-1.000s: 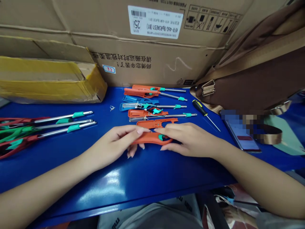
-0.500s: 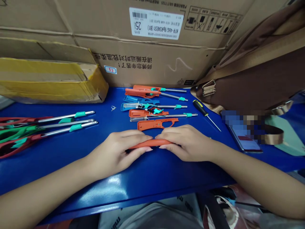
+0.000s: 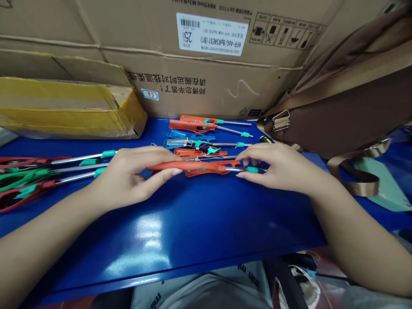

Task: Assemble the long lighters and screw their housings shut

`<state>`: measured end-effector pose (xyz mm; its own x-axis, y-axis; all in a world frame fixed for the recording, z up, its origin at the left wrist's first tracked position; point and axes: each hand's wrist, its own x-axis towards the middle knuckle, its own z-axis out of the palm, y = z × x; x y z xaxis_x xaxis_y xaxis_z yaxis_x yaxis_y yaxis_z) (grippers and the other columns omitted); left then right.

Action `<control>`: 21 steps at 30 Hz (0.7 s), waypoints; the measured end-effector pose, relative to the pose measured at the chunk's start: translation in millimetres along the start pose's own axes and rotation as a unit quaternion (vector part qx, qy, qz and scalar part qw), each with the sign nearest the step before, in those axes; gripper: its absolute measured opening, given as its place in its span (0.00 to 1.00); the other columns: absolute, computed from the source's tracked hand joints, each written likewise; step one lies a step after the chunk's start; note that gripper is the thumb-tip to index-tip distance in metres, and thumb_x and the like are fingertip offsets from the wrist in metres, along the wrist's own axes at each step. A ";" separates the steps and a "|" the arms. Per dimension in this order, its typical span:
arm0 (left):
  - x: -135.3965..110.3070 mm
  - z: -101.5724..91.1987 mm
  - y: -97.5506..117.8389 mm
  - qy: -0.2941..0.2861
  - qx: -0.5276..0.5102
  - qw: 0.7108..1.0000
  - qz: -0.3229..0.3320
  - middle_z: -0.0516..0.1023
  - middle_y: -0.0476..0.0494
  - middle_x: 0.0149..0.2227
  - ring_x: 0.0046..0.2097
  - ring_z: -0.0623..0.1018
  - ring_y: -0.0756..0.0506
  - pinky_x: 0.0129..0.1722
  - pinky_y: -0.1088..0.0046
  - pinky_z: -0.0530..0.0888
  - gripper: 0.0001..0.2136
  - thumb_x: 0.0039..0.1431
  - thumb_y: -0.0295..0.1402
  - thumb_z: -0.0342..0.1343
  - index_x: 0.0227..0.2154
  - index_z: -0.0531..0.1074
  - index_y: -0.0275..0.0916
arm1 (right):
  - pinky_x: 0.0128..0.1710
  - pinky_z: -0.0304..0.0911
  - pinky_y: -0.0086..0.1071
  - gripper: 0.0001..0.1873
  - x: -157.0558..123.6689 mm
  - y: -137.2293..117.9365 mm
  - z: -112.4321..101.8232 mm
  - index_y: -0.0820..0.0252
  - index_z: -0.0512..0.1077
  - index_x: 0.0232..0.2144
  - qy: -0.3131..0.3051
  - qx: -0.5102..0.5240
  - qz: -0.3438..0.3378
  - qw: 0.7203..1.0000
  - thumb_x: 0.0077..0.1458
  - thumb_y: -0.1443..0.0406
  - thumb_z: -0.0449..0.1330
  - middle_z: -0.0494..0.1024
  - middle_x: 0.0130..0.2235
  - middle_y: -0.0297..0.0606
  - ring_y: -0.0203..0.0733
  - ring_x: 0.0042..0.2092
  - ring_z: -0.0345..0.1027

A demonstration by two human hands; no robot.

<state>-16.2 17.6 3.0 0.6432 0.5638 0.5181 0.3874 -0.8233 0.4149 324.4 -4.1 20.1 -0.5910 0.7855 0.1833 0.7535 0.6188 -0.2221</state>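
Observation:
My left hand (image 3: 138,174) is closed on the orange handle of a long-necked gas lighter (image 3: 189,165), thumb in front and fingers behind. The lighter's metal tube points right, with a teal piece near its tip. Around that tube end, my right hand (image 3: 277,165) has its thumb and fingers apart; whether they touch the tube I cannot tell. Directly behind lies an orange half shell (image 3: 206,171), partly covered by the held lighter. Beyond it are opened lighters: an orange one (image 3: 186,152), a blue one (image 3: 178,141), and closed-looking orange ones (image 3: 193,124) at the back.
Several red and green lighters (image 3: 28,175) lie at left on the blue table (image 3: 206,231). A yellow-taped carton (image 3: 71,118) stands back left, before a large cardboard box (image 3: 161,38). A screwdriver (image 3: 265,140) is mostly hidden behind my right hand. A brown bag (image 3: 363,111) sits at right.
My left hand has moved left and back with the orange lighter. The right hand has left its handle and opened near the tube's end, hiding most of the screwdriver and phone.

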 end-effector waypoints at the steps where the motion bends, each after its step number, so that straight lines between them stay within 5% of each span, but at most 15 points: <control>1: 0.8 -2.5 -1.7 0.014 0.008 1.000 -0.006 0.86 0.45 0.42 0.40 0.83 0.46 0.42 0.73 0.78 0.07 0.64 0.32 0.62 0.43 0.82 0.41 | 0.38 0.66 0.34 0.11 -0.8 3.1 -4.2 0.57 0.79 0.42 0.016 -0.002 0.007 1.000 0.59 0.59 0.67 0.83 0.38 0.37 0.44 0.39 0.76; 10: 1.1 1.7 -8.0 0.071 -0.027 0.992 -0.102 0.87 0.45 0.40 0.38 0.82 0.47 0.41 0.74 0.78 0.08 0.63 0.36 0.63 0.41 0.82 0.38 | 0.45 0.68 0.39 0.08 -2.2 13.5 -12.6 0.58 0.78 0.41 0.077 -0.032 -0.018 0.996 0.65 0.62 0.61 0.83 0.41 0.41 0.48 0.43 0.77; 17: -2.0 24.8 9.2 -0.012 -0.091 0.987 -0.133 0.87 0.44 0.43 0.40 0.84 0.45 0.43 0.74 0.80 0.13 0.67 0.40 0.58 0.45 0.83 0.39 | 0.42 0.68 0.38 0.12 2.8 -12.4 21.1 0.62 0.75 0.45 0.050 -0.027 -0.085 0.995 0.71 0.62 0.54 0.83 0.42 0.45 0.48 0.44 0.77; 21: -1.2 25.1 16.7 -0.010 -0.106 0.983 -0.153 0.87 0.43 0.43 0.40 0.84 0.45 0.43 0.73 0.80 0.14 0.66 0.42 0.60 0.45 0.83 0.39 | 0.40 0.68 0.36 0.11 2.7 -15.3 29.7 0.61 0.73 0.44 0.062 -0.002 -0.083 0.995 0.71 0.61 0.54 0.82 0.41 0.45 0.47 0.42 0.76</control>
<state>6.1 1.5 -9.4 0.5321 0.7791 0.3313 0.4197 -0.5826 0.6960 302.7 -11.2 -4.5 -0.6676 0.6652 0.3345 0.6497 0.7399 -0.1747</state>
